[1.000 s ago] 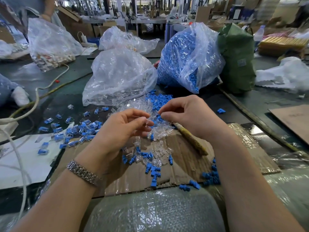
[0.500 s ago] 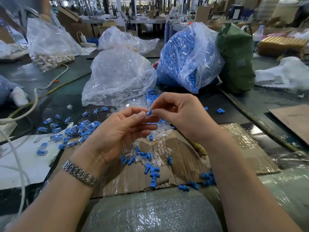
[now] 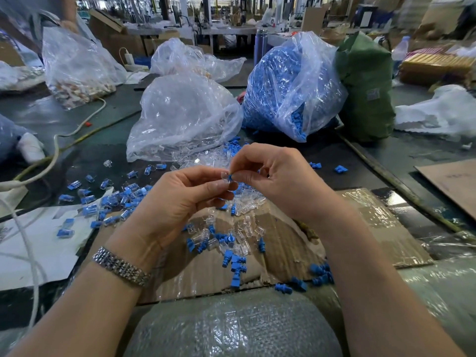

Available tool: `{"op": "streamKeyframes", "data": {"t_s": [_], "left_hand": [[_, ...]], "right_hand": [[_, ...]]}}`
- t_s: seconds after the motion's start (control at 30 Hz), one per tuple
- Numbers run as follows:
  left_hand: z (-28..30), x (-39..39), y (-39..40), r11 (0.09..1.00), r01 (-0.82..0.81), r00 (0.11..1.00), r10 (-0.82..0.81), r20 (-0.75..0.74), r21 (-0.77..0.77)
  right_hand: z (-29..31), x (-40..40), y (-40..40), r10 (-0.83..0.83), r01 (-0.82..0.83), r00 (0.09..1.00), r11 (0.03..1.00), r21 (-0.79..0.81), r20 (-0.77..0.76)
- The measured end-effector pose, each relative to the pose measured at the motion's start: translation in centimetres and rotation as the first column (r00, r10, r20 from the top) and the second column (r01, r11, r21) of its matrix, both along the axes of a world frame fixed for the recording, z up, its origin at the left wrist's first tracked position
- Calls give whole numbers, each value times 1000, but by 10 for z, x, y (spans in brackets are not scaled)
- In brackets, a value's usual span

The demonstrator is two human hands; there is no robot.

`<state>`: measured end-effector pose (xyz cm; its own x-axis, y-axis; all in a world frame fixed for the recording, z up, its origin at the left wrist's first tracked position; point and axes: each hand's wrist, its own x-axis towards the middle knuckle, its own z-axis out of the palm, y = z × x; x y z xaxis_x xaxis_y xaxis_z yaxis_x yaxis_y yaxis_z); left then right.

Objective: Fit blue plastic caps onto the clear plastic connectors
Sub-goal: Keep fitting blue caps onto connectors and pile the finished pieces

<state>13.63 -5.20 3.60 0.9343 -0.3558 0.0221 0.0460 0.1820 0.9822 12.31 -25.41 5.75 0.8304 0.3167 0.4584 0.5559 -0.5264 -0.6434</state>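
Bag of blue caps (image 3: 278,81) stands behind; loose parts litter the cardboard (image 3: 283,243). My left hand (image 3: 180,202) pinches a clear connector (image 3: 224,176); my right hand (image 3: 273,173) pinches a blue cap (image 3: 230,178) against its mouth. I should align them squarely and push straight.

- Two hands: left (image 3: 180,202), right (image 3: 280,181), mid-frame.
- Four clear bags (image 3: 185,117) across the top; one holds blue caps.
- One green bag (image 3: 365,86), upper right.
- One wristband (image 3: 121,266), lower left.
- Loose caps (image 3: 235,269) and connectors (image 3: 244,228): too many to count.
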Motion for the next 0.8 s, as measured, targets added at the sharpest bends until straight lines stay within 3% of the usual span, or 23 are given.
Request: {"op": "streamKeyframes", "data": {"t_s": [0.43,0.57,0.63,0.7,0.77,0.8], "left_hand": [[0,-2,0,997,-37,998,33,56,72],[0,-1,1,999,-15,998,12,59,51],[0,0,2,999,-10,998,8,66,34],[-1,0,3,1000,-15,997,13,73,20],[-2,2,4,1000,-23,997,22,76,18],[-2,3,4,999,-29,997,28,75,17]], "right_hand": [[1,-3,2,-25,25,1000,999,-42,-3],[4,-2,-6,-101,105,990,994,29,-93],[4,2,-18,-338,324,934,938,-121,-116],[-1,5,-31,-584,460,792,762,-456,-178],[-7,7,-34,-701,392,664,622,-678,-260],[-9,8,-33,-714,346,644,593,-727,-276]]}}
